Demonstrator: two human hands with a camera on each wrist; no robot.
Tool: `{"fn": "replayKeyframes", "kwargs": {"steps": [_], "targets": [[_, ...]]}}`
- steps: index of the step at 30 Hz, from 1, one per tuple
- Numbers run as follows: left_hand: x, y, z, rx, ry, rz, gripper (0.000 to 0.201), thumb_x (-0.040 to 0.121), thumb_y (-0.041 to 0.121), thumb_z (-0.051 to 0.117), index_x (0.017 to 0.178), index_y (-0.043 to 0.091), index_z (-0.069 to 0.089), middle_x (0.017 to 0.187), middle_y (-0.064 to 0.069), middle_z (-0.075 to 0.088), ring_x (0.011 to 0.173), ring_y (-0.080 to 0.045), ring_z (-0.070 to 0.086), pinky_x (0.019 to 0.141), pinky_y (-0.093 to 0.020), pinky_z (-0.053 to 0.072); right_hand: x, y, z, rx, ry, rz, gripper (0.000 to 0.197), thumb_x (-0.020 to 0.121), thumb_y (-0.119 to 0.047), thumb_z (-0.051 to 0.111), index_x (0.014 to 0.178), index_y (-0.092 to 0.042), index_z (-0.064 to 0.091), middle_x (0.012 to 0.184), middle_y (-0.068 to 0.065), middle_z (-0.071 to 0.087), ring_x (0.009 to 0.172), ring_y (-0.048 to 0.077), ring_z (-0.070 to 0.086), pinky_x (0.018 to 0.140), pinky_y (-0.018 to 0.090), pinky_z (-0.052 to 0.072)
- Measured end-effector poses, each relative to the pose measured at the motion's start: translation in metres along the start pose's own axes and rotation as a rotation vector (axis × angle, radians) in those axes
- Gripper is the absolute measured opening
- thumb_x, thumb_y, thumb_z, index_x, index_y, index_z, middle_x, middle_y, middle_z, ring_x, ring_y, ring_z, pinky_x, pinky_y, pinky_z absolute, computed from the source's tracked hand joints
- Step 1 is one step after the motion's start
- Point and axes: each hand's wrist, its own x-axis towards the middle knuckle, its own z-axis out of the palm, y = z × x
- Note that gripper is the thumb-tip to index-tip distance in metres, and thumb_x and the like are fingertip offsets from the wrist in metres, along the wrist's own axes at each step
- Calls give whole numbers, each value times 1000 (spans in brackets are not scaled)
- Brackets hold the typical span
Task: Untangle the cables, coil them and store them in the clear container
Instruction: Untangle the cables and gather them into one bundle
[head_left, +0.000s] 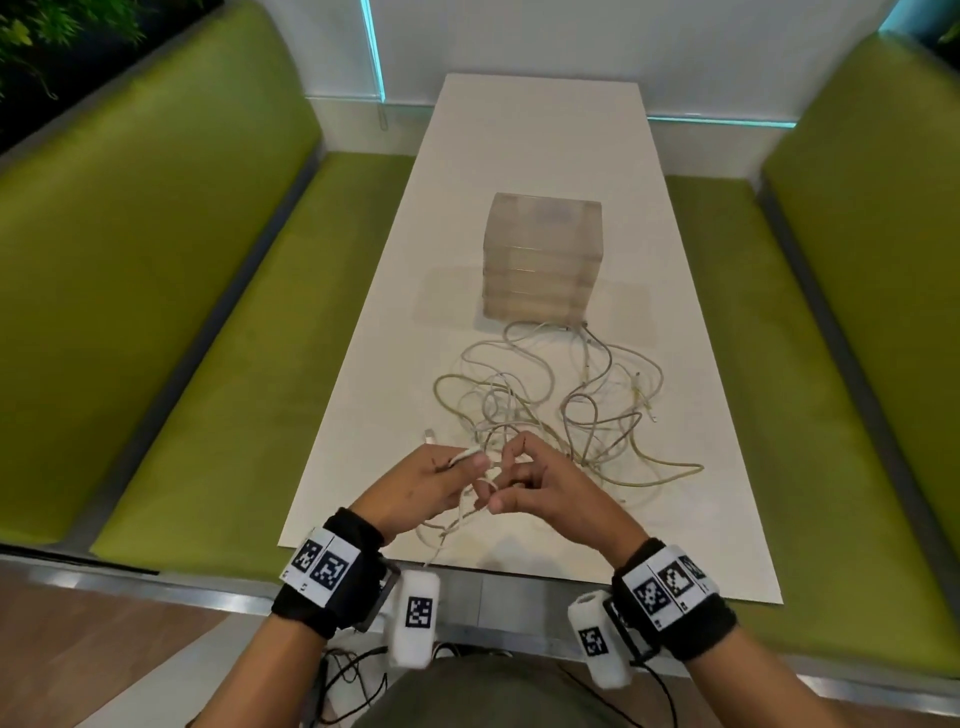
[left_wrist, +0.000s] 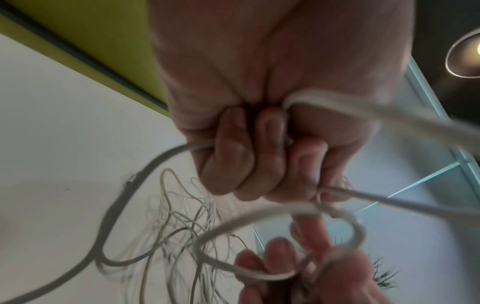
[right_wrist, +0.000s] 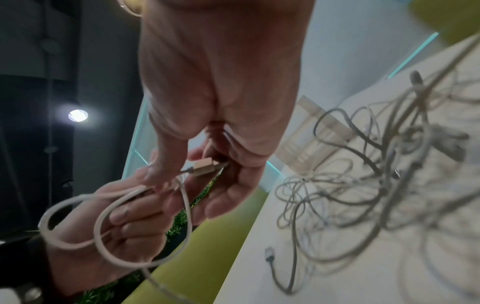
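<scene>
A tangle of pale cables (head_left: 550, 410) lies on the white table (head_left: 540, 156) in front of a clear stacked container (head_left: 543, 257). My left hand (head_left: 441, 486) curls round a white cable (left_wrist: 259, 218), with loops of it running between both hands. My right hand (head_left: 535, 480) pinches the same cable near its plug (right_wrist: 205, 166), thumb and fingers closed on it. In the right wrist view the loops (right_wrist: 103, 222) hang round the left hand's fingers (right_wrist: 130, 218). Both hands hover just above the table's near end, touching each other.
Green benches (head_left: 171, 291) flank the table on both sides. A loose connector (head_left: 429, 434) lies just beyond my left hand. One cable strand hangs over the table's near edge (head_left: 436, 551). Bare tabletop stretches behind the container.
</scene>
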Motion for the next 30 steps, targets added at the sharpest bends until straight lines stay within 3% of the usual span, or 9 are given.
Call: {"fn": "replayKeyframes", "kwargs": {"steps": [4,6,8,12,16,19,23,27,30], "targets": [[5,-10,5,29,287,78,42,96,40,43,71,10,57,43,10,43,43,-4,33,47,-19,29,-2,17,9,-184,-42,23,13,82,-1,66,89,-10,62,70,1,68,68,14,62,68,26,47],[8,-16,1,-137,470,93,40,98,36,41,71,9,53,45,8,42,42,-6,35,44,-21,30,-6,29,11,-354,-142,90,6,81,-6,67,82,-10,65,71,-6,67,67,7,61,67,20,46],[7,-16,-4,-313,521,98,38,102,29,37,73,7,51,46,4,48,40,-9,41,41,-22,36,-10,46,13,-531,-212,161,7,78,-12,72,80,-13,66,74,-8,64,67,0,58,66,14,44],[2,-11,-3,-390,457,105,38,101,35,35,76,9,48,46,5,38,38,-9,31,36,-20,26,-13,75,16,-747,-170,160,13,76,-20,74,73,-18,61,81,-8,53,73,4,52,65,14,39],[2,-15,4,-336,376,95,30,97,38,44,80,14,46,56,9,27,47,-8,21,46,-23,19,-10,82,19,-815,-80,197,26,74,-25,75,65,-29,51,86,-1,63,80,16,57,67,24,42],[2,-15,7,-364,311,69,19,97,24,51,80,17,46,59,10,28,52,-9,20,54,-28,16,-12,82,20,-795,-132,253,28,69,-28,80,88,-26,61,99,1,68,88,17,60,78,31,48],[4,-14,11,-466,222,10,10,98,15,45,91,11,51,59,8,29,53,-10,21,53,-28,15,-16,67,12,-757,-92,266,71,72,-40,77,134,-21,49,132,-2,55,117,12,52,97,27,43],[3,-13,18,-650,119,-35,14,93,17,41,81,12,44,64,1,31,51,-11,25,50,-22,24,-15,50,14,-631,-19,124,75,81,-34,72,145,-29,34,143,-6,44,121,8,46,98,23,40],[3,-14,24,-665,81,-9,15,92,20,42,79,14,36,64,0,36,51,-12,28,53,-25,24,-13,42,26,-564,-148,144,50,90,-25,64,136,-22,46,132,-7,53,115,4,49,97,21,39]]}}
